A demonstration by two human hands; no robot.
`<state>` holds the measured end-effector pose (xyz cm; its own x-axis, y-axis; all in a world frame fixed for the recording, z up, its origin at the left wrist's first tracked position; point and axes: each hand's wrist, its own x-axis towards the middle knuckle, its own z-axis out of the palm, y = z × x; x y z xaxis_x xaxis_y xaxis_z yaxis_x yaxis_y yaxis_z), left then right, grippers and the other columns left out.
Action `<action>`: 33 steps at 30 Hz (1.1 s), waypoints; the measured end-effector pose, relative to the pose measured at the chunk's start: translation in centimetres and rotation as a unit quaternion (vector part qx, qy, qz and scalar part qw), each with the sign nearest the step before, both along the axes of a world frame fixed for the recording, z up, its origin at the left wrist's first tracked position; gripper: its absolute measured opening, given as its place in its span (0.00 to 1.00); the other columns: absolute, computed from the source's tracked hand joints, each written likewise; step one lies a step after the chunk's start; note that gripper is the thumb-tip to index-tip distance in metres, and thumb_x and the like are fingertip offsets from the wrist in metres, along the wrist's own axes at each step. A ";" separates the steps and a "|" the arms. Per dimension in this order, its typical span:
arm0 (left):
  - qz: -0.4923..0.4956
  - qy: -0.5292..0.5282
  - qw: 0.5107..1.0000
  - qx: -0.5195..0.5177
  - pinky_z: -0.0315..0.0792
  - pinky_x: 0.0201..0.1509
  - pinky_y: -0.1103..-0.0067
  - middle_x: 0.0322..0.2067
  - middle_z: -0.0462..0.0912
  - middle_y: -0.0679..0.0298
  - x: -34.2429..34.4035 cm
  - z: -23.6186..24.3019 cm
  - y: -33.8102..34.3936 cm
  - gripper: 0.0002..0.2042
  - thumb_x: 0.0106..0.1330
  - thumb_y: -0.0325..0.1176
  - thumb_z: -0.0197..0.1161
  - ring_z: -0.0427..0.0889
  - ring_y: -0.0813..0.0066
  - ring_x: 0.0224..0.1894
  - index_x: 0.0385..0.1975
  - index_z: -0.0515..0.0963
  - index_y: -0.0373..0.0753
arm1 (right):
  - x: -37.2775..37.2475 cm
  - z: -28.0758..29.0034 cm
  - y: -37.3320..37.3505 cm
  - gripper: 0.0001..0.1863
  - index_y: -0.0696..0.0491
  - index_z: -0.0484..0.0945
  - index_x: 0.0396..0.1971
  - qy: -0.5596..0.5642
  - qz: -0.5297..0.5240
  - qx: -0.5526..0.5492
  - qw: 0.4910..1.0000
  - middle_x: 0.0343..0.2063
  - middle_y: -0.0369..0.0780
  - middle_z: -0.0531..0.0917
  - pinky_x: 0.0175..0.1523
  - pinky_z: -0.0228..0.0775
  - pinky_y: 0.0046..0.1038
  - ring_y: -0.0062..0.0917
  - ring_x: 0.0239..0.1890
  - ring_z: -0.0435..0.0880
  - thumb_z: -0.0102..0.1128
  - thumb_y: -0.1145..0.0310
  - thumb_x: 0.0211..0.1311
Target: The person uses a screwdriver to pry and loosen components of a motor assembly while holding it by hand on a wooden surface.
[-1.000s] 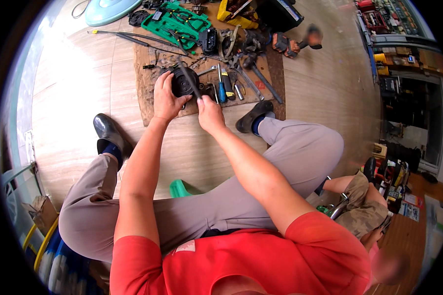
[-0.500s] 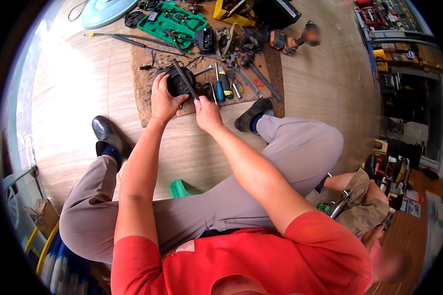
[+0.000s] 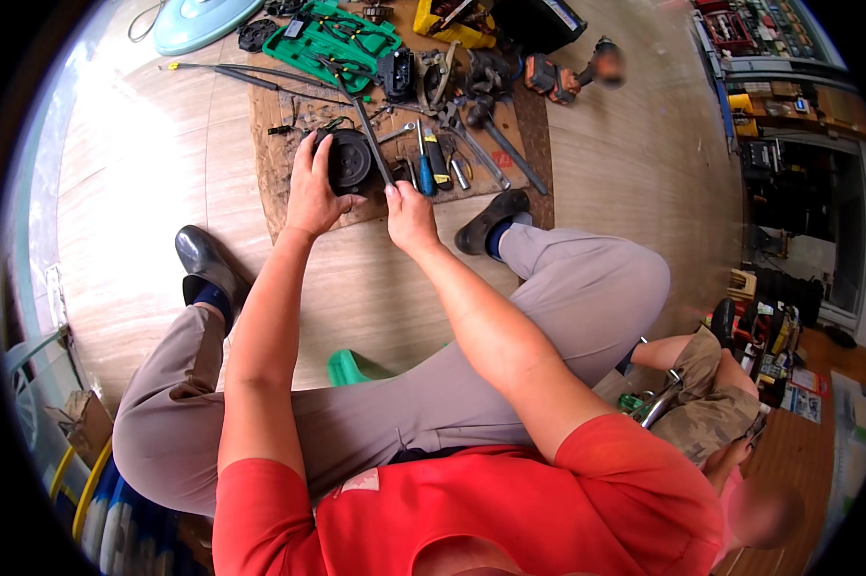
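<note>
My left hand (image 3: pixel 313 197) curves round the left and near edge of a black round pulley-like part (image 3: pixel 351 163), thumb and fingers on its rim. The part rests on worn cardboard (image 3: pixel 276 192). In my right hand (image 3: pixel 413 219) is the near end of a long dark metal bar (image 3: pixel 375 140), which slants away past the part's right side. Whether the bar touches the part I cannot tell. Right of it lie a blue-handled screwdriver (image 3: pixel 426 174), a black-and-yellow utility knife (image 3: pixel 438 161), an open-jawed wrench (image 3: pixel 474 149) and a hammer (image 3: pixel 510 149).
An open green tool case (image 3: pixel 287 44) and a yellow bin (image 3: pixel 467 36) stand farther back. A cordless power tool (image 3: pixel 552 81) lies at the right. My shoes flank the cardboard, with a green plastic stool (image 3: pixel 345 368) under my legs. Another person (image 3: pixel 711 389) sits at the lower right.
The bar has moved off the round part's face to its right side, uncovering the face. My right hand has shifted slightly right; my left stays at the part.
</note>
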<state>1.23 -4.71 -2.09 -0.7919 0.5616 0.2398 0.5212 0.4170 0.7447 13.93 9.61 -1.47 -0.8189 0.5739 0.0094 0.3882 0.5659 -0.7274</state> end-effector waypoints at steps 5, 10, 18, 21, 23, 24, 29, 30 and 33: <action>-0.001 0.019 0.999 -0.028 0.60 0.72 0.62 0.67 0.59 0.45 0.0 0.3 0.2 0.54 0.34 0.39 0.83 0.60 0.44 0.68 0.67 0.60 0.38 | 0.0 0.4 -0.3 0.13 0.58 0.77 0.37 -0.005 0.008 0.000 1.000 0.26 0.54 0.80 0.35 0.70 0.46 0.54 0.34 0.80 0.52 0.62 0.71; 0.010 0.013 1.000 0.001 0.59 0.71 0.62 0.66 0.60 0.45 0.3 -0.2 0.7 0.50 0.37 0.36 0.81 0.61 0.44 0.67 0.66 0.61 0.37 | 0.0 0.5 -0.2 0.13 0.58 0.77 0.38 -0.003 0.017 0.003 1.000 0.27 0.54 0.80 0.36 0.71 0.46 0.54 0.35 0.80 0.52 0.62 0.71; 0.007 0.019 1.000 -0.004 0.60 0.71 0.64 0.65 0.61 0.45 0.2 -0.3 0.6 0.49 0.38 0.34 0.80 0.63 0.45 0.66 0.65 0.61 0.35 | 0.3 0.8 -1.0 0.13 0.59 0.74 0.35 -0.037 0.028 0.001 0.999 0.32 0.56 0.81 0.41 0.71 0.50 0.55 0.37 0.80 0.50 0.63 0.72; 0.001 0.011 1.000 -0.012 0.62 0.70 0.64 0.65 0.62 0.44 -0.1 0.1 0.5 0.49 0.39 0.34 0.80 0.64 0.45 0.66 0.65 0.61 0.34 | 0.2 0.9 -1.0 0.13 0.58 0.73 0.35 -0.018 0.024 0.010 1.000 0.32 0.55 0.81 0.41 0.70 0.50 0.55 0.37 0.80 0.49 0.63 0.72; 0.003 0.004 1.000 -0.027 0.63 0.70 0.65 0.64 0.62 0.44 -0.1 0.4 0.5 0.49 0.39 0.35 0.81 0.64 0.45 0.66 0.65 0.61 0.34 | -0.2 1.0 -0.7 0.13 0.58 0.73 0.35 -0.098 0.037 -0.002 0.994 0.32 0.55 0.81 0.40 0.70 0.50 0.55 0.37 0.80 0.49 0.63 0.72; 0.003 0.007 1.000 -0.027 0.63 0.70 0.65 0.64 0.62 0.44 -0.2 0.4 0.4 0.49 0.39 0.36 0.81 0.64 0.45 0.66 0.65 0.61 0.34 | -0.2 1.1 -0.9 0.13 0.58 0.73 0.35 -0.069 0.026 0.007 0.997 0.32 0.55 0.81 0.41 0.70 0.51 0.55 0.37 0.80 0.49 0.63 0.72; 0.003 0.016 1.000 -0.020 0.62 0.70 0.65 0.64 0.62 0.44 0.0 0.0 0.7 0.49 0.39 0.36 0.81 0.64 0.45 0.66 0.65 0.61 0.34 | -0.2 0.7 -1.0 0.12 0.58 0.74 0.38 -0.064 0.020 0.020 0.998 0.30 0.55 0.81 0.40 0.70 0.50 0.56 0.36 0.80 0.50 0.63 0.72; 0.005 0.022 1.000 -0.019 0.62 0.70 0.65 0.64 0.61 0.44 -0.1 -0.2 0.6 0.49 0.39 0.36 0.81 0.64 0.44 0.65 0.65 0.61 0.34 | -0.3 0.7 -0.9 0.12 0.58 0.74 0.39 -0.089 0.030 0.020 0.995 0.29 0.55 0.81 0.40 0.71 0.49 0.56 0.36 0.80 0.50 0.63 0.72; 0.001 0.034 0.999 -0.014 0.62 0.70 0.65 0.65 0.61 0.44 0.0 -0.4 0.6 0.49 0.39 0.35 0.80 0.64 0.44 0.65 0.65 0.61 0.34 | 0.1 0.4 -1.4 0.12 0.59 0.74 0.39 -0.022 0.007 0.028 0.999 0.30 0.56 0.81 0.39 0.71 0.49 0.56 0.36 0.80 0.50 0.63 0.72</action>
